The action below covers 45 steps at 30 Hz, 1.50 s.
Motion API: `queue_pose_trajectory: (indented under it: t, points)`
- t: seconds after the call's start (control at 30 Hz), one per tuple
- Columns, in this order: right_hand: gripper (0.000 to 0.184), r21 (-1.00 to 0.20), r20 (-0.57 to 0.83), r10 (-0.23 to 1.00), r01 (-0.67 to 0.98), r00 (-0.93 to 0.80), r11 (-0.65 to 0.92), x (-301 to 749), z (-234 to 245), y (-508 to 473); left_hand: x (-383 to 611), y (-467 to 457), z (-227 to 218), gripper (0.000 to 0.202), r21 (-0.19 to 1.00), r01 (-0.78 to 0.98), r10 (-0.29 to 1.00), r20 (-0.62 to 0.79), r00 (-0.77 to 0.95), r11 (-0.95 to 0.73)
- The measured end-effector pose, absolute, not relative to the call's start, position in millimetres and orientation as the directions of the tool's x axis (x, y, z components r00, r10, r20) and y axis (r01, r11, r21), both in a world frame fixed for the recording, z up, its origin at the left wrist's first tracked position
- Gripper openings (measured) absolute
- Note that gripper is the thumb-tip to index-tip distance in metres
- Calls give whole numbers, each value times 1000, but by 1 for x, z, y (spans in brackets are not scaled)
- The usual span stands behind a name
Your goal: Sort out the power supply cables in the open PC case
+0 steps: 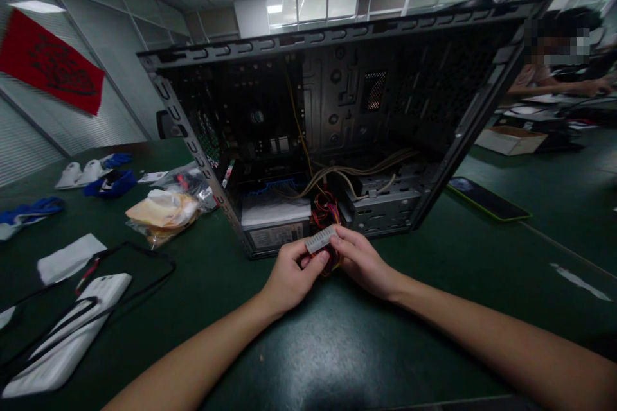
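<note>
An open computer case (337, 109) was stood on a green table (434, 282), its open side turned to the viewer. Inside it, beige cables (366, 173), red and yellow wires (326, 209) and a metal drive cage (380, 212) were seen. A clear plastic bag (164, 212) with yellowish contents was laid to its left. Just before the case, a pale grey plug (321, 239) was pinched from both ends: the left hand (289, 276) was curled around it, and the right hand (361, 260) was closed on its far end.
</note>
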State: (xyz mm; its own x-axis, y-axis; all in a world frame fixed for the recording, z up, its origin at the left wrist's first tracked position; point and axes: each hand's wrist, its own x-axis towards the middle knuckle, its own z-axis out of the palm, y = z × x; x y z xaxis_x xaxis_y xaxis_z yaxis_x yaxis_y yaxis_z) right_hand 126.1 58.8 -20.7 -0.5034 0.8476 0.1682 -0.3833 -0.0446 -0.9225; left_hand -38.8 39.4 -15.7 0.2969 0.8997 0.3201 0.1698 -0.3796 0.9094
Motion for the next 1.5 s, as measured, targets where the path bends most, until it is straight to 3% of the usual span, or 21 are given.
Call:
queue_pose_trajectory:
  t: [0.4,1.17,1.33,1.5]
  points:
    - [35,-927,167,856,-373,-489,-33,126,-23,60,-41,41,-18,31,895,166,862,326,388,-414]
    - [40,-962,175,828,-273,-532,28,128,-26,63,-39,37,-13,20,852,283,873,334,356,-441]
    - [40,-948,165,834,-318,-526,-12,128,-23,62,-38,37,-12,27,896,224,903,314,295,-385]
    - [40,-963,200,850,-259,-487,78,132,-26,61,-40,40,-15,31,914,141,899,329,290,-380]
